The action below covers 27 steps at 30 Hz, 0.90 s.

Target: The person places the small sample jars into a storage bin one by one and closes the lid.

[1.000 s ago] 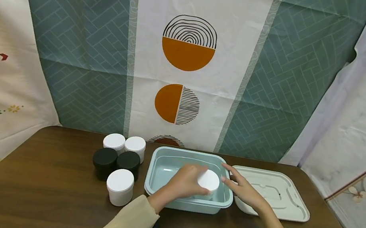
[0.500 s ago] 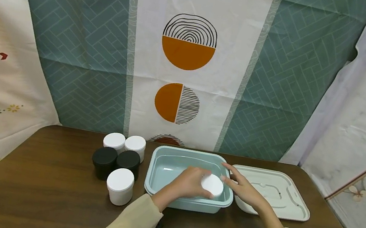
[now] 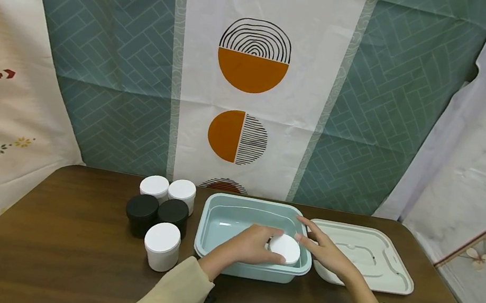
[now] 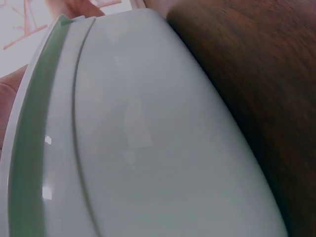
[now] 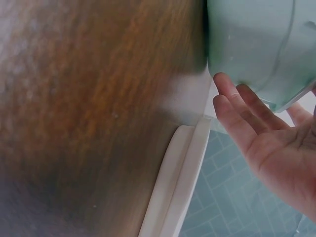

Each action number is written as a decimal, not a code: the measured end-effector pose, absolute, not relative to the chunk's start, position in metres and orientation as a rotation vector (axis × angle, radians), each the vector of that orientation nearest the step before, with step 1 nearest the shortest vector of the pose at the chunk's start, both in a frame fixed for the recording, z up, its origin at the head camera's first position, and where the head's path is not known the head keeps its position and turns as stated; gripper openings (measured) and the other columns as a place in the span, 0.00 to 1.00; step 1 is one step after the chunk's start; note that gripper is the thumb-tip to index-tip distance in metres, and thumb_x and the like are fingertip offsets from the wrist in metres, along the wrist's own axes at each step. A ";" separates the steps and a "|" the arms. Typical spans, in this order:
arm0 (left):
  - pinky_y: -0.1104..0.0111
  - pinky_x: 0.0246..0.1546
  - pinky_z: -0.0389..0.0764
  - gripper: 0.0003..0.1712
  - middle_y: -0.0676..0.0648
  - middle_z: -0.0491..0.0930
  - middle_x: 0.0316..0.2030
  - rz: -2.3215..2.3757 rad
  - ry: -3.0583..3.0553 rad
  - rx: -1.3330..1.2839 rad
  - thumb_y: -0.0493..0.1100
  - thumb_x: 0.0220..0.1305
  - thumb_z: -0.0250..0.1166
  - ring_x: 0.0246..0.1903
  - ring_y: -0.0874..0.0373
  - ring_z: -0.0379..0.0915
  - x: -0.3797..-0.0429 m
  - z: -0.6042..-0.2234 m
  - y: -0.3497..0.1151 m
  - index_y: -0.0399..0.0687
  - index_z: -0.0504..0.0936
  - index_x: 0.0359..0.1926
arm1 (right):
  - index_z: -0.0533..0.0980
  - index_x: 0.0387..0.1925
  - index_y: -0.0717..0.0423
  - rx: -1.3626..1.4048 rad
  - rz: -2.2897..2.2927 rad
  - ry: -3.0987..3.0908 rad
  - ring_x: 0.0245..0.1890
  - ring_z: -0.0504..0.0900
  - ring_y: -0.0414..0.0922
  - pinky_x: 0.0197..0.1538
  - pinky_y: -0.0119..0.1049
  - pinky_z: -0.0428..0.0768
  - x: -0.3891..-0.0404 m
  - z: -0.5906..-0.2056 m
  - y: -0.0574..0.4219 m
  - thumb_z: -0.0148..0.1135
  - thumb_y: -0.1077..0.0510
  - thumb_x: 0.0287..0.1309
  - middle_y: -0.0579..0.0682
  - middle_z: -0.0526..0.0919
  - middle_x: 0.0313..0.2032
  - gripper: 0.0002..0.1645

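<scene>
- Left hand (image 3: 251, 244): inside the pale green bin (image 3: 213, 211), grip clamped around a white-lidded jar (image 3: 284, 248), fingers curled at the lid's edge.
- The white-lidded jar sits low in the bin at about 4 o'clock of its interior, close to the right wall.
- Right hand (image 3: 327, 254): grip apart, fingers straight, resting against the bin's right rim; the right wrist view shows the fingers (image 5: 237, 106) touching the bin's outer wall.
- White bin lid (image 3: 374, 259): lies flat on the brown surface (image 3: 62, 250), at 3 o'clock of the bin, just beside it.
- At 9 o'clock of the bin: two white jars (image 3: 167, 190), two black jars (image 3: 157, 212) and one nearer white jar (image 3: 162, 245), clustered together.
- Left wrist view: filled by the bin's outer wall; grip not visible there.
</scene>
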State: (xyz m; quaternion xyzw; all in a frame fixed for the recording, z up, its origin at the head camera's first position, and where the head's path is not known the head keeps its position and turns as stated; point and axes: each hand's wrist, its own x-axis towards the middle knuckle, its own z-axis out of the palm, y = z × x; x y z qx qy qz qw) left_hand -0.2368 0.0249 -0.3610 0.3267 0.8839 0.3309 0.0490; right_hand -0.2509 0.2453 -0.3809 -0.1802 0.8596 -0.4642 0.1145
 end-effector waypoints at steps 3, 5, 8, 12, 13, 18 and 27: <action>0.73 0.45 0.72 0.34 0.44 0.74 0.54 1.015 2.662 0.975 0.49 0.54 0.66 0.48 0.59 0.73 -0.236 -0.360 0.020 0.37 0.70 0.59 | 0.49 0.69 0.54 -0.512 -1.371 2.521 0.57 0.64 0.63 0.48 0.52 0.74 -0.250 -0.380 0.245 0.48 0.49 0.65 0.71 0.57 0.61 0.36; 0.70 0.46 0.73 0.34 0.44 0.74 0.54 1.011 2.666 0.962 0.49 0.54 0.66 0.48 0.57 0.73 -0.234 -0.358 0.016 0.37 0.70 0.59 | 0.49 0.69 0.54 -0.512 -1.374 2.521 0.58 0.63 0.64 0.48 0.53 0.74 -0.250 -0.380 0.245 0.48 0.49 0.65 0.71 0.56 0.62 0.36; 0.66 0.46 0.75 0.34 0.44 0.74 0.55 1.034 2.672 0.950 0.50 0.55 0.65 0.49 0.54 0.74 -0.229 -0.354 0.007 0.38 0.70 0.59 | 0.49 0.69 0.54 -0.507 -1.380 2.516 0.56 0.66 0.62 0.48 0.51 0.75 -0.250 -0.380 0.245 0.48 0.50 0.65 0.71 0.59 0.59 0.36; 0.63 0.46 0.75 0.32 0.44 0.73 0.55 1.128 2.656 0.944 0.48 0.55 0.65 0.50 0.51 0.73 -0.222 -0.343 -0.009 0.39 0.70 0.59 | 0.49 0.69 0.54 -0.508 -1.380 2.519 0.53 0.69 0.58 0.47 0.49 0.75 -0.251 -0.379 0.245 0.49 0.51 0.65 0.70 0.62 0.57 0.36; 0.63 0.46 0.75 0.32 0.44 0.73 0.55 1.153 2.652 0.944 0.48 0.56 0.65 0.51 0.51 0.72 -0.220 -0.340 -0.013 0.39 0.70 0.59 | 0.49 0.69 0.53 -0.506 -1.379 2.523 0.53 0.69 0.58 0.47 0.49 0.75 -0.251 -0.379 0.245 0.49 0.50 0.64 0.70 0.62 0.57 0.36; 0.62 0.48 0.75 0.31 0.43 0.73 0.55 1.278 2.663 0.948 0.47 0.55 0.65 0.52 0.51 0.71 -0.210 -0.333 -0.039 0.39 0.70 0.59 | 0.49 0.69 0.52 -0.490 -1.368 2.526 0.55 0.68 0.60 0.47 0.50 0.75 -0.252 -0.379 0.245 0.50 0.49 0.64 0.70 0.61 0.58 0.37; 0.61 0.47 0.75 0.29 0.40 0.76 0.51 1.476 2.788 0.860 0.40 0.50 0.69 0.50 0.48 0.72 -0.196 -0.336 -0.090 0.39 0.73 0.55 | 0.47 0.70 0.52 -0.457 -1.357 2.499 0.51 0.72 0.55 0.45 0.48 0.77 -0.252 -0.378 0.245 0.49 0.49 0.64 0.68 0.66 0.54 0.38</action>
